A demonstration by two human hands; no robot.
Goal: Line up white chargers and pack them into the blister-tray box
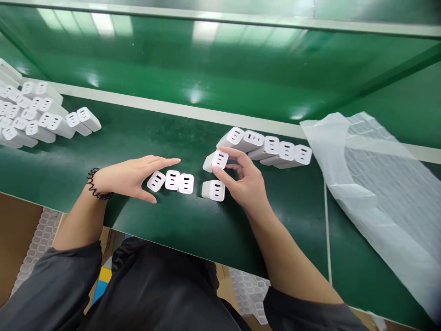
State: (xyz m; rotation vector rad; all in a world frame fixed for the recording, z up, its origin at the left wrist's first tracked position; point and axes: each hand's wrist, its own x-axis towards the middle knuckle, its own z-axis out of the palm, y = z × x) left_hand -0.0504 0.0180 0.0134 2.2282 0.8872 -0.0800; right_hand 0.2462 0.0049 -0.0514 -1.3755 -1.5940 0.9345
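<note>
My right hand (243,181) pinches a white charger block (216,160) between thumb and fingers, just above another block (213,190) lying on the green belt (193,220). My left hand (132,177) is stretched flat, fingers together, resting against a short row of three white charger blocks (171,180). Behind my right hand lies a row of several more blocks (272,148). Each block shows three slots on its end face.
A large pile of white charger blocks (37,117) lies at the far left of the belt. A sheet of white foam wrap (382,184) covers the right side. A pale rail (165,108) runs along the belt's far edge. Plastic trays (248,289) sit below the near edge.
</note>
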